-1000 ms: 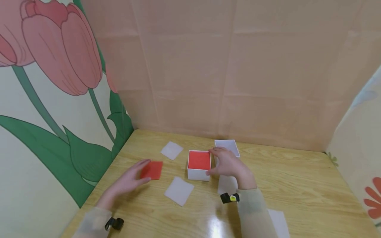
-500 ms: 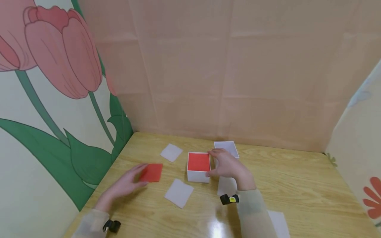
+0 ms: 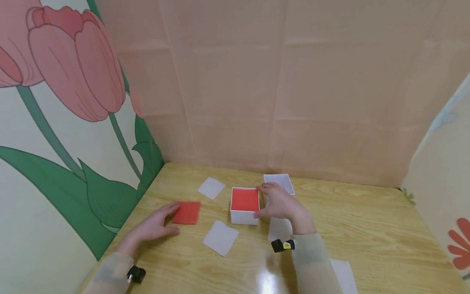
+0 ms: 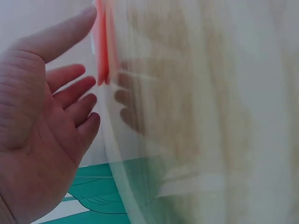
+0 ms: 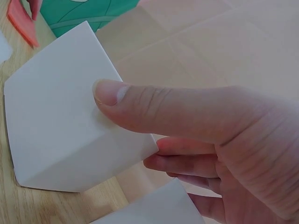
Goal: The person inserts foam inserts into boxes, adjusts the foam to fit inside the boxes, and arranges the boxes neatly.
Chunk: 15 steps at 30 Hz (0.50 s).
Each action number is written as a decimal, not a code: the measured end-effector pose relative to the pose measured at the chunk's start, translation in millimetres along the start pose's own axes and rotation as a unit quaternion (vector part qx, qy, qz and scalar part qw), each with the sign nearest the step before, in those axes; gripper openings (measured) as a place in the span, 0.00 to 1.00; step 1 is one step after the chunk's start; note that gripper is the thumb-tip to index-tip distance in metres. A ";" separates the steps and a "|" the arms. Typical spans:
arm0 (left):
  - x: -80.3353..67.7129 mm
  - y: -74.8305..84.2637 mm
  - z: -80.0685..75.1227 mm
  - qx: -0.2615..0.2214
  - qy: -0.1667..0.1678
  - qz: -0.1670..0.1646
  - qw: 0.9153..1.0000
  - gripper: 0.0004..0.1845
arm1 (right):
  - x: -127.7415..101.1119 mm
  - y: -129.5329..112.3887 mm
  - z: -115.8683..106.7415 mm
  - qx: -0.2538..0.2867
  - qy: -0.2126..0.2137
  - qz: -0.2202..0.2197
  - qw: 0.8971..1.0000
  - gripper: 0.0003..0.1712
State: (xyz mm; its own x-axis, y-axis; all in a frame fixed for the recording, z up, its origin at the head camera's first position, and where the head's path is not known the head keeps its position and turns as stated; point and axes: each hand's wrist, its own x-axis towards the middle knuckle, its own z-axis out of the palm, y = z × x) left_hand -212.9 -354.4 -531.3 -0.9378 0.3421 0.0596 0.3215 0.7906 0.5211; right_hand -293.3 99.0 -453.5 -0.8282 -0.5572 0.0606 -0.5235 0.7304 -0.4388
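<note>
A red square [image 3: 189,213], perhaps folded paper or cloth, lies on the table at the left. Beside it, my left hand [image 3: 156,224] has its thumb and fingers spread apart, holding nothing. In the left wrist view the red square [image 4: 103,46] appears edge-on, in layers, close to the thumb tip. At the centre stands a white box [image 3: 244,217] with a red square [image 3: 245,199] filling its top. My right hand [image 3: 280,204] grips the box's right side. The right wrist view has its thumb pressed on the white box's wall [image 5: 51,98], fingers behind the corner.
White squares lie around the box: one at back left [image 3: 211,188], one in front [image 3: 221,238], one partly under the right wrist [image 3: 280,229], one by the right sleeve [image 3: 344,274]. An open white box part [image 3: 280,179] stands behind the right hand. A fabric backdrop [image 3: 275,94] borders the table.
My left hand has drawn back slightly to the left and down, uncovering more of the red square. The right hand and box hold still; the whole view shifted a little.
</note>
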 end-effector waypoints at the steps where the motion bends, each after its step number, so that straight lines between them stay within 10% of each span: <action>1: 2.1 1.3 0.0 0.006 -0.004 -0.001 1.000 0.47 | 0.1 0.6 -0.4 0.000 -0.001 0.000 1.000 0.54; 15: 36.4 9.8 6.5 0.026 -0.035 -0.030 0.999 0.53 | 5.8 11.8 -6.1 0.004 0.000 -0.014 1.000 0.54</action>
State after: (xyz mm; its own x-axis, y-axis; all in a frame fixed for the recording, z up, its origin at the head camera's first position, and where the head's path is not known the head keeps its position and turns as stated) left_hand -243.1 -330.9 -529.5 -0.9444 0.3273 -0.0310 0.2737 0.8348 0.4777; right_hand -305.5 106.8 -452.8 -0.8136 -0.5769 0.0722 -0.5442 0.7121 -0.4436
